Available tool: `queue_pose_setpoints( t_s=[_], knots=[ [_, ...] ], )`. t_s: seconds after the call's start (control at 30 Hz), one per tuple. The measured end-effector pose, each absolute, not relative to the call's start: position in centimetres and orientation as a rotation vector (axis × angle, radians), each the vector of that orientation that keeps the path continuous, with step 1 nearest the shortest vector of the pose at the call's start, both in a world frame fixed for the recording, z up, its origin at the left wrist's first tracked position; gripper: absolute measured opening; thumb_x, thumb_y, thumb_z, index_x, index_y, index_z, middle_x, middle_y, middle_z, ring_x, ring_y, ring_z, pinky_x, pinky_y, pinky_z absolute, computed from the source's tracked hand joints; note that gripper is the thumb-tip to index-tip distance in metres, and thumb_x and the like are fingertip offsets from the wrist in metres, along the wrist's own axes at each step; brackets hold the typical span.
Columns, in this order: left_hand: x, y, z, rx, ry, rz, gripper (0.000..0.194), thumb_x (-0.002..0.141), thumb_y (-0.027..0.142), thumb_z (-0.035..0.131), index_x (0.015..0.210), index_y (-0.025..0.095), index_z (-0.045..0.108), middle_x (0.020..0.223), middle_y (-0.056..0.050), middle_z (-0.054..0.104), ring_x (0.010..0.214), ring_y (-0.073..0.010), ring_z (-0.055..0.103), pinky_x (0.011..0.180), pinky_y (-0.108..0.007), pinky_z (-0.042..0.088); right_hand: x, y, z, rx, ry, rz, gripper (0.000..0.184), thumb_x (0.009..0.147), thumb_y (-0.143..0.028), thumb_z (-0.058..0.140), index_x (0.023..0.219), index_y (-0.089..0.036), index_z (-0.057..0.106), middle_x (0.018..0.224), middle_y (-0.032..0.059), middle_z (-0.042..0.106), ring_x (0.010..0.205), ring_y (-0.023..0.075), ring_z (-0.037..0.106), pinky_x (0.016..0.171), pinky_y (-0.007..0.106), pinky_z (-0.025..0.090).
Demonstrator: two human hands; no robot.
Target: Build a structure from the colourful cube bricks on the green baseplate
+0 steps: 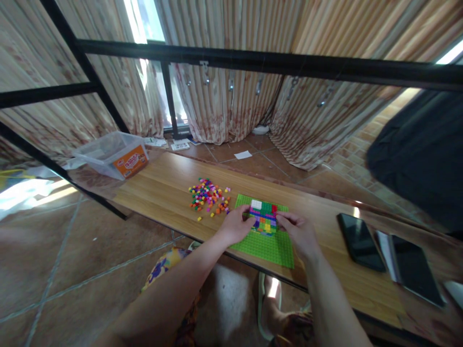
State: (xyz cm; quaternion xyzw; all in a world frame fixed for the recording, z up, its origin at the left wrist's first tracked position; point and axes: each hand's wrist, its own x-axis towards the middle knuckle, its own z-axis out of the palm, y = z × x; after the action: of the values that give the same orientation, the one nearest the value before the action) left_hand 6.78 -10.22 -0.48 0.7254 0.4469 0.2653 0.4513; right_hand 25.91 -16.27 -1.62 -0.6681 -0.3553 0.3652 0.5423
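Observation:
A green studded baseplate (265, 250) lies on a long wooden table. On it sits a low, many-coloured building-block structure (265, 220), with a white patch and a red block along its far edge. My left hand (236, 225) grips the structure's left side, thumb toward the near part and fingers at the far left. From the right, my right hand (298, 232) holds the opposite side with thumb and fingers closed together. Parts of the structure's sides are hidden behind my fingers. Left of the baseplate, a loose pile of small coloured blocks (208, 195) is spread out.
A clear plastic box (97, 153) with an orange label stands at the table's far left end. Toward the right lie a black phone (360, 242) and another dark flat device (415, 269). A black metal rail (253, 60) runs across beyond the table, before curtains.

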Motion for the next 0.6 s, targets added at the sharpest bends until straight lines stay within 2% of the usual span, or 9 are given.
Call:
queue_pose_setpoints(
  t_s=[0.1, 0.37, 0.6],
  knots=[
    [6.7, -10.2, -0.5, 1.797, 1.098, 0.653, 0.035, 0.083, 0.023, 0.058, 0.116, 0.014, 0.064, 0.116, -0.01, 0.07, 0.102, -0.022, 0.065, 0.092, -0.035, 0.052, 26.1, -16.2, -2.3, -1.596, -0.885, 0.822, 0.045, 0.056, -0.052, 0.081, 0.085, -0.018, 0.077, 0.083, 0.0069, 0.075, 0.072, 0.0198, 0.066, 0.07, 0.033, 0.052],
    [6.7, -10.2, -0.4, 1.816, 1.096, 0.644, 0.037, 0.083, 0.025, 0.057, 0.118, 0.013, 0.062, 0.115, -0.01, 0.07, 0.1, -0.0212, 0.066, 0.091, -0.033, 0.052, 26.2, -15.8, -3.3, -1.654, -0.923, 0.683, 0.042, 0.067, -0.053, 0.073, 0.089, -0.018, 0.077, 0.08, 0.007, 0.075, 0.071, 0.0206, 0.067, 0.068, 0.033, 0.053],
    [6.7, -10.2, -0.5, 1.808, 1.107, 0.641, 0.038, 0.083, 0.024, 0.057, 0.118, 0.012, 0.062, 0.116, -0.011, 0.07, 0.1, -0.0214, 0.066, 0.091, -0.033, 0.052, 25.7, -15.6, -2.9, -1.573, -0.834, 0.72, 0.038, 0.063, -0.048, 0.077, 0.086, -0.019, 0.077, 0.076, 0.0051, 0.075, 0.066, 0.0183, 0.066, 0.066, 0.032, 0.054]
  ],
)
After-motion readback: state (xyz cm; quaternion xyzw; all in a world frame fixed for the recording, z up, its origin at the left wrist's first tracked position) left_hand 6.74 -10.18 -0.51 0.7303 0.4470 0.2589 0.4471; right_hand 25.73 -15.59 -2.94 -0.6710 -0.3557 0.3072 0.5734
